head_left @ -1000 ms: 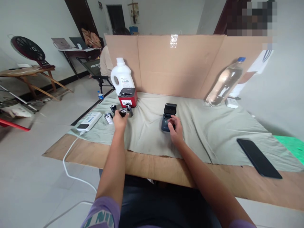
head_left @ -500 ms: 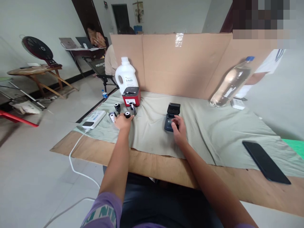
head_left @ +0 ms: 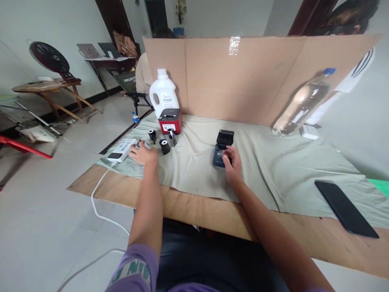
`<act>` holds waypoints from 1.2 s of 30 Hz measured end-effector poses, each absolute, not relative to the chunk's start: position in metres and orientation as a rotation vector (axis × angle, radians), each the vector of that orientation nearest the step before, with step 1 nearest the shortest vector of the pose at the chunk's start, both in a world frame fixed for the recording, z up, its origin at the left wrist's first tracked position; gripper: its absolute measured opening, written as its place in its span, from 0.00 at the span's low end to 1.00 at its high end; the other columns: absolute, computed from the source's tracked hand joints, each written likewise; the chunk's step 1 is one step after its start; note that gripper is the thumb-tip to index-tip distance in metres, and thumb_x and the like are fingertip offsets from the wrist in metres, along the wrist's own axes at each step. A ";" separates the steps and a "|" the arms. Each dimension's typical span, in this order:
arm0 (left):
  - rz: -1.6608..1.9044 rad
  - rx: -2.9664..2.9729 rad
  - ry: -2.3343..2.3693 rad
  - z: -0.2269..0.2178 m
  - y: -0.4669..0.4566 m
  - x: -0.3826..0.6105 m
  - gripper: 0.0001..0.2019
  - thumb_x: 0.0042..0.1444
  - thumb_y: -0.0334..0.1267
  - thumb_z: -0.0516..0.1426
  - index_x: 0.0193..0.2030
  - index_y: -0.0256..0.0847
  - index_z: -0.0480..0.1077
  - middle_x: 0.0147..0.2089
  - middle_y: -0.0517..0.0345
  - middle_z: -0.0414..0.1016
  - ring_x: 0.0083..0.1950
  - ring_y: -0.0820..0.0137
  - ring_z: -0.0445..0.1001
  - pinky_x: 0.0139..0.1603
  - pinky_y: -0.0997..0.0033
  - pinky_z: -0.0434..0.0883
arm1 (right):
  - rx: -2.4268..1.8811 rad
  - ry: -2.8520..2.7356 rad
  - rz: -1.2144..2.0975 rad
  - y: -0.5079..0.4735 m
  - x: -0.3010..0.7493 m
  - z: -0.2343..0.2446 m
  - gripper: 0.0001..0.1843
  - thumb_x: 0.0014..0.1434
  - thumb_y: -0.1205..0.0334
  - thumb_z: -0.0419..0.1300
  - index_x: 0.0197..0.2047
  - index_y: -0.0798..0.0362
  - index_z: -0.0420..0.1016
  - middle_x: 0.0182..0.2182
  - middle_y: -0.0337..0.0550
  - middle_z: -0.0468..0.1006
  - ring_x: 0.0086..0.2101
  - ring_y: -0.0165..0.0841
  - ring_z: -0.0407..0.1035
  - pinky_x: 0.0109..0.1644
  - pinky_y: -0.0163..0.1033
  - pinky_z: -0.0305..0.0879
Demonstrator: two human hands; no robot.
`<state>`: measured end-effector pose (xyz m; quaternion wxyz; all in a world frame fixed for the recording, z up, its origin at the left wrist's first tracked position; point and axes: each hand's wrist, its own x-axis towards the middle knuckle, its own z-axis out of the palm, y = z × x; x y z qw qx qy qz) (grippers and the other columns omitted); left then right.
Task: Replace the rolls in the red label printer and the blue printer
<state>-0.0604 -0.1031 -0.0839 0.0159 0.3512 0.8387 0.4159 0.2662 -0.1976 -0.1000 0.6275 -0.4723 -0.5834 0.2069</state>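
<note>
My left hand (head_left: 142, 155) is curled over a small black-and-white piece (head_left: 146, 145), which its fingers mostly cover. Beside it stand a black cylinder with a white round top (head_left: 164, 147) and a similar smaller black piece (head_left: 152, 136). A dark piece with a shiny part (head_left: 172, 137) is in front of a red-and-black box (head_left: 170, 121). My right hand (head_left: 233, 165) grips the right side of a small dark blue device (head_left: 219, 156), its black lid (head_left: 225, 137) raised. The thumb and fingertips are at its opening, and the inside is partly hidden.
A white power bank (head_left: 123, 150) with a cable lies left. Behind are a white jug (head_left: 164, 95), a cardboard screen (head_left: 243, 77) and a leaning clear bottle (head_left: 304, 103). A black phone (head_left: 346, 209) lies at right. Other people sit beyond.
My left hand has moved left from the black cylinder to the black-and-white piece, uncovering the cylinder. My right hand stays at the dark blue device. The view has shifted slightly.
</note>
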 end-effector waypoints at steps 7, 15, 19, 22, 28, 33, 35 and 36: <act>1.323 1.025 2.739 -0.084 -0.101 -0.063 0.15 0.48 0.29 0.58 0.46 0.38 0.73 0.61 0.39 0.63 0.62 0.45 0.60 0.59 0.47 0.61 | -1.094 -1.341 0.471 -0.199 0.266 -0.098 0.18 0.63 0.56 0.55 0.56 0.48 0.65 0.42 0.44 0.72 0.41 0.37 0.69 0.49 0.45 0.67; 1.426 1.241 2.623 -0.061 -0.110 -0.058 0.11 0.55 0.45 0.62 0.41 0.42 0.73 0.48 0.46 0.75 0.59 0.47 0.66 0.59 0.43 0.59 | -1.083 -1.347 0.455 -0.199 0.266 -0.098 0.18 0.63 0.57 0.55 0.56 0.49 0.65 0.41 0.44 0.72 0.40 0.36 0.69 0.48 0.44 0.67; 1.695 1.373 2.357 -0.044 -0.119 -0.035 0.16 0.59 0.53 0.58 0.39 0.41 0.73 0.39 0.53 0.76 0.49 0.57 0.71 0.58 0.52 0.63 | -1.110 -1.412 0.372 -0.203 0.261 -0.083 0.14 0.62 0.57 0.57 0.51 0.49 0.70 0.39 0.44 0.75 0.39 0.37 0.70 0.47 0.44 0.67; 1.823 1.504 1.989 -0.041 -0.129 -0.002 0.16 0.62 0.53 0.55 0.36 0.40 0.71 0.35 0.56 0.74 0.39 0.65 0.71 0.48 0.63 0.68 | -1.095 -1.522 0.410 -0.204 0.251 -0.056 0.08 0.62 0.58 0.57 0.43 0.49 0.73 0.35 0.43 0.76 0.37 0.36 0.70 0.46 0.44 0.67; 1.798 1.615 1.325 -0.055 -0.149 0.064 0.12 0.59 0.48 0.58 0.30 0.43 0.69 0.26 0.62 0.69 0.29 0.70 0.68 0.35 0.69 0.65 | -1.075 -1.911 0.732 -0.185 0.239 -0.002 0.10 0.62 0.57 0.58 0.43 0.49 0.78 0.36 0.41 0.78 0.33 0.33 0.69 0.37 0.39 0.65; 1.690 1.592 1.201 -0.065 -0.154 0.081 0.10 0.57 0.45 0.60 0.30 0.43 0.68 0.21 0.65 0.65 0.24 0.73 0.64 0.29 0.72 0.60 | -1.048 -2.159 0.936 -0.162 0.250 0.003 0.12 0.62 0.54 0.58 0.32 0.52 0.75 0.25 0.36 0.71 0.27 0.30 0.63 0.32 0.36 0.58; 1.640 1.575 1.158 -0.067 -0.155 0.084 0.09 0.57 0.46 0.59 0.35 0.43 0.69 0.21 0.66 0.66 0.24 0.73 0.63 0.28 0.72 0.60 | -1.075 -2.141 0.926 -0.156 0.258 -0.001 0.09 0.61 0.57 0.59 0.34 0.53 0.76 0.27 0.36 0.73 0.28 0.30 0.65 0.33 0.36 0.59; 1.608 1.569 1.137 -0.069 -0.155 0.085 0.09 0.58 0.46 0.59 0.39 0.44 0.70 0.21 0.66 0.66 0.24 0.72 0.64 0.28 0.72 0.61 | -1.096 -2.123 0.911 -0.154 0.262 -0.003 0.08 0.60 0.58 0.59 0.35 0.53 0.76 0.27 0.37 0.74 0.29 0.31 0.66 0.33 0.36 0.59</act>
